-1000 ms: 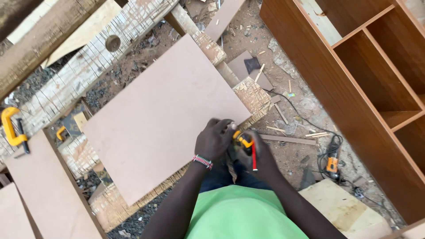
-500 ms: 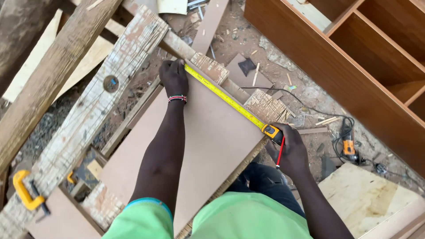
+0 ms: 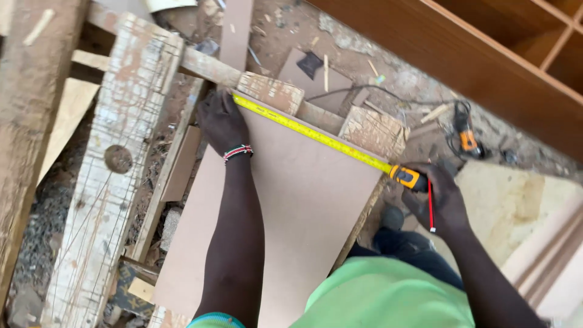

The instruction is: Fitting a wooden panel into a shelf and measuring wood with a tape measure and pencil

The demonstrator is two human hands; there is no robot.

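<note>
A pale brown flat board (image 3: 291, 200) lies on a rough wooden workbench. A yellow measuring tape (image 3: 316, 135) is stretched along the board's far edge. My left hand (image 3: 220, 120) presses the tape's end down at the board's far left corner; a beaded band sits on that wrist. My right hand (image 3: 438, 195) holds the yellow and black tape case (image 3: 408, 178) at the board's right corner, with a red pencil (image 3: 430, 206) pinched in the same hand.
A worn, paint-flecked plank (image 3: 103, 170) runs along the left. A brown wooden cabinet (image 3: 486, 54) stands at the upper right. An orange power tool with a cord (image 3: 466, 135) lies on the littered ground. Pale sheets (image 3: 516, 206) lie at the right.
A second ago both hands were together at the board's near edge on the tape case. My left hand has since drawn the tape out to the far corner, and the view has come closer.
</note>
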